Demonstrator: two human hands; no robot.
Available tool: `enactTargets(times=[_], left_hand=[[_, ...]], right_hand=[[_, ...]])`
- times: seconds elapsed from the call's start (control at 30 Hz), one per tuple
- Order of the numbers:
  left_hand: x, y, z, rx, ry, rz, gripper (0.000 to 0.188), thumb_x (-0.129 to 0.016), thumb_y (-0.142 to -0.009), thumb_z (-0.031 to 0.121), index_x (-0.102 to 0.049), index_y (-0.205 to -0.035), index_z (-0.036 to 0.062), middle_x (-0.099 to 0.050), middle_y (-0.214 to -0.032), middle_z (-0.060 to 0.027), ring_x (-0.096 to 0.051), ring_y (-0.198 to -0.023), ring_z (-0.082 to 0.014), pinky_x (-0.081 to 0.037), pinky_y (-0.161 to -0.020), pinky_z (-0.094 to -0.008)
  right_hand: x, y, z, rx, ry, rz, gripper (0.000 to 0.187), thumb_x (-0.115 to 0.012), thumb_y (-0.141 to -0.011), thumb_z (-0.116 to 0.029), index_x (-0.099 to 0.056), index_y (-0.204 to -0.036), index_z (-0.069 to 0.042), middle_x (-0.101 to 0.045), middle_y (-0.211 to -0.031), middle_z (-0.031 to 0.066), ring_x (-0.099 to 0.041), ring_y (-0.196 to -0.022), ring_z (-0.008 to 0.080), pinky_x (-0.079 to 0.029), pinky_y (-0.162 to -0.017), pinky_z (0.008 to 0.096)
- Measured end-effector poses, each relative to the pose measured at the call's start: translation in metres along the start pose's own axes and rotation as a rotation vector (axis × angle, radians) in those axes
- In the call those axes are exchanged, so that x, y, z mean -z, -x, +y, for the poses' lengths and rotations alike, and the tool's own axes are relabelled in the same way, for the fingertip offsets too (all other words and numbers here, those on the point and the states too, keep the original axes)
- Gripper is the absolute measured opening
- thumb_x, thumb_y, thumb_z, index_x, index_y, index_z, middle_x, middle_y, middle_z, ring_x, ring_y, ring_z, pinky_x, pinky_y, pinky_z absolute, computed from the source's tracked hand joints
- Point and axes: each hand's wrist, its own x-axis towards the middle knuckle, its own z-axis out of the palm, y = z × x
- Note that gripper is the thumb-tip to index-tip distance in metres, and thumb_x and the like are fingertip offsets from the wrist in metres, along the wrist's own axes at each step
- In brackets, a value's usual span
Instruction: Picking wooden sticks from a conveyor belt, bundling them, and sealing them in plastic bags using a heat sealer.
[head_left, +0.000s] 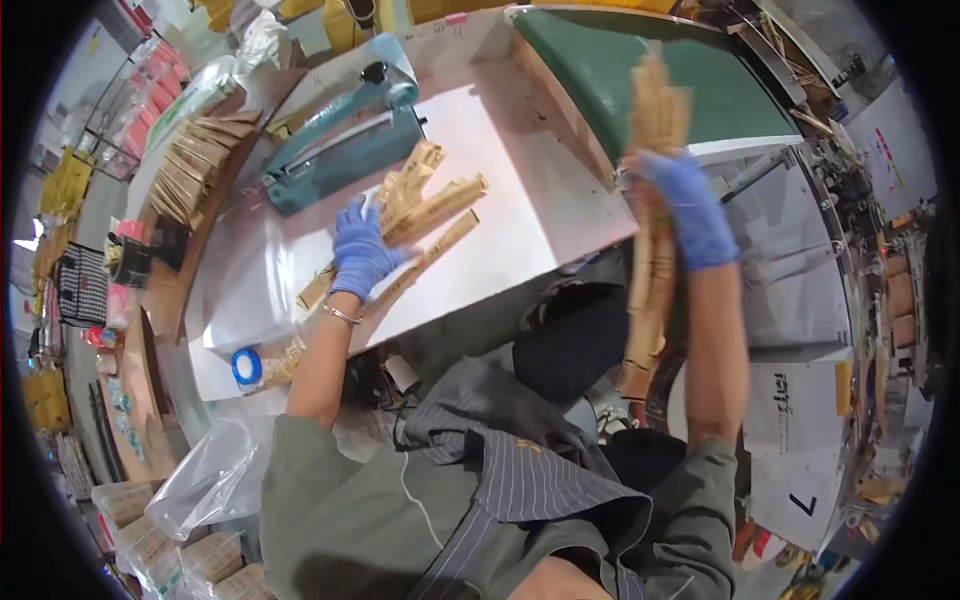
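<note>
My left hand (365, 250), in a blue glove with bare fingertips, lies over several long, narrow brown paper packets (445, 203) on the white tabletop (500, 240). Its fingers are spread, with the thumb reaching to the right across the packets. My right hand (692, 215), gloved the same way and blurred by motion, is raised at the right beyond the table's front edge. It is closed round a bundle of similar brown paper packets (650, 290), which stick out above and below the fist.
A teal bag sealer (345, 150) stands at the back left of the table. A green sloped surface (620, 80) rises at the back right. Brown packets (200, 165) line a shelf at left. A blue tape roll (246, 367) lies near the front left corner. Plastic-wrapped bundles (190, 550) sit lower left.
</note>
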Motion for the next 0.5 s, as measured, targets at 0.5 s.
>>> enactTargets(times=[0.5], left_hand=[[-0.056, -0.022, -0.037, -0.015, 0.246, 0.434, 0.033, -0.067, -0.069, 0.03, -0.054, -0.092, 0.0095, -0.053, -0.092, -0.0099, -0.049, -0.089, -0.0287, -0.039, -0.08, -0.0389]], right_hand=[[-0.057, -0.071, 0.073, -0.262, -0.163, -0.198, 0.013, -0.061, -0.073, -0.014, -0.054, -0.077, -0.004, -0.053, -0.057, 0.0041, -0.051, -0.047, 0.0121, -0.042, -0.043, 0.023]])
